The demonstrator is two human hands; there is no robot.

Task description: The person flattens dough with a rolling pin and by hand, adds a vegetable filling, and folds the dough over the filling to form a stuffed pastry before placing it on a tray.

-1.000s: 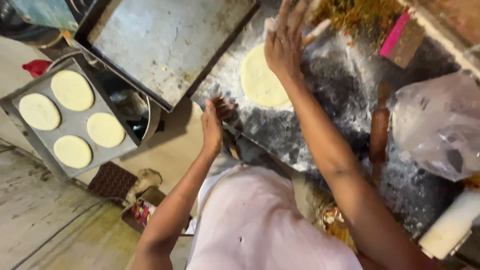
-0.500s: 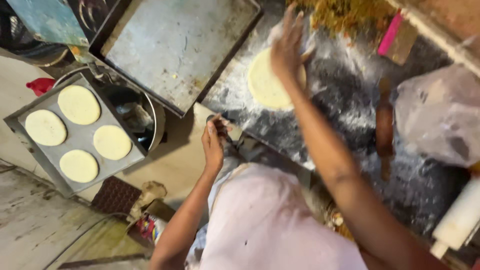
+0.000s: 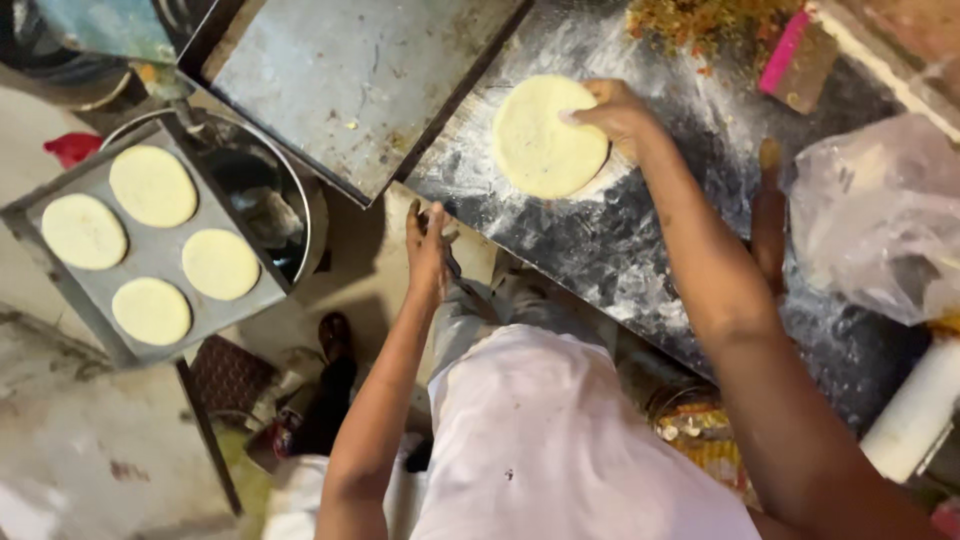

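Note:
A round, pale dough disc (image 3: 540, 135) lies on the dark, flour-dusted counter (image 3: 620, 240). My right hand (image 3: 618, 112) is at the disc's right edge, thumb on top and fingers curled around the rim. My left hand (image 3: 428, 245) rests at the counter's near edge with its fingers apart and nothing in it. A thin dark object lies just beside it; I cannot tell what it is.
A grey tray (image 3: 90, 310) at the left holds several flat dough discs. Beside it sit a metal bowl (image 3: 300, 215) and a large bare metal tray (image 3: 350, 80). On the counter are a wooden rolling pin (image 3: 768, 220), a plastic bag (image 3: 880, 220), a white roll (image 3: 915, 410) and a pink-edged block (image 3: 785, 50).
My right hand has gone from flat with spread fingers over the disc to curled at its right edge. My left hand has stayed at the counter's edge.

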